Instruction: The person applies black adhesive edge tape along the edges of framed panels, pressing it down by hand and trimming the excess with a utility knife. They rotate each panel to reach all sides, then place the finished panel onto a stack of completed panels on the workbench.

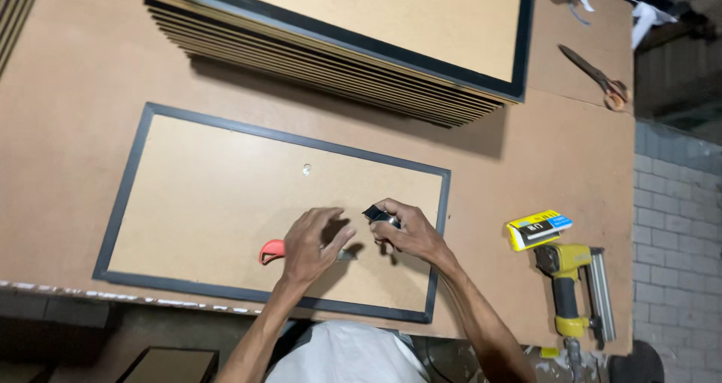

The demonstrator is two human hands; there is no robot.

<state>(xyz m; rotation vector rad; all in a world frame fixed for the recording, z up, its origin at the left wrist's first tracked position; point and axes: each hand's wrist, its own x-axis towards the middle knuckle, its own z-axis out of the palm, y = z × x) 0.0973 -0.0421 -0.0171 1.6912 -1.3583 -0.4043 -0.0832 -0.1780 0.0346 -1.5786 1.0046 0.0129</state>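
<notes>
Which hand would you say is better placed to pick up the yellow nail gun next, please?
Probably the right hand: it is nearer the yellow nail gun at the table's right edge. It holds a small dark object, though; the left hand rests over a red-handled tool.

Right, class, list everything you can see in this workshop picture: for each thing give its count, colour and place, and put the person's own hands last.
Workbench: one, brown board top, fills the view.
Framed panel: one, tan backing with dark grey frame, flat at the near edge.
Small fitting: one, silvery, on the panel's upper middle.
Stack of frames: one pile, tan and black, far side.
Scissors: one, dark with brownish handles, far right.
Nail gun: one, yellow and grey, right edge.
Small box: one, yellow, blue and black, beside the nail gun.
Orange-handled tool: one, under the left hand.
Brick floor: grey, right.
Left hand: on the tool.
Right hand: holds a small dark and silver object.
</notes>
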